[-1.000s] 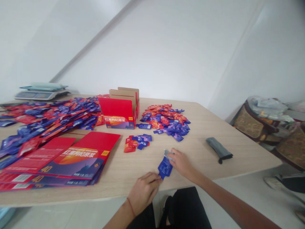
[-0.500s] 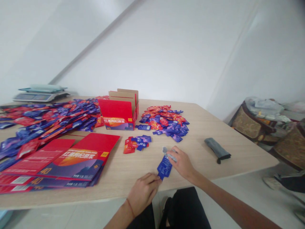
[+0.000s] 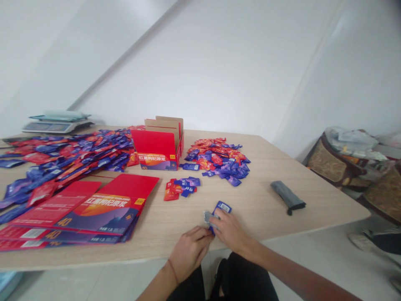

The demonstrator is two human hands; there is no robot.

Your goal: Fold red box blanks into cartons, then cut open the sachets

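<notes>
Near the front edge of the table, my left hand (image 3: 192, 246) pinches the lower end of a blue sachet (image 3: 224, 206). My right hand (image 3: 228, 229) is closed on a small grey object (image 3: 208, 218) and lies over the middle of that sachet. The sachet's upper end, with a white label, shows beyond my right fingers. A few red and blue sachets (image 3: 187, 182) lie just beyond my hands, and a larger pile of them (image 3: 230, 164) is farther back.
An open red box (image 3: 158, 150) stands behind the small group. Flattened cartons (image 3: 103, 209) and a wide sachet heap (image 3: 78, 150) are on the left, with a scale (image 3: 56, 125) behind. A grey pouch (image 3: 286, 195) lies right; bags (image 3: 332, 161) stand beyond the table.
My right hand has moved down and slightly left with the grey object, from the sachet's upper end over its middle. My left hand still pinches the lower end.
</notes>
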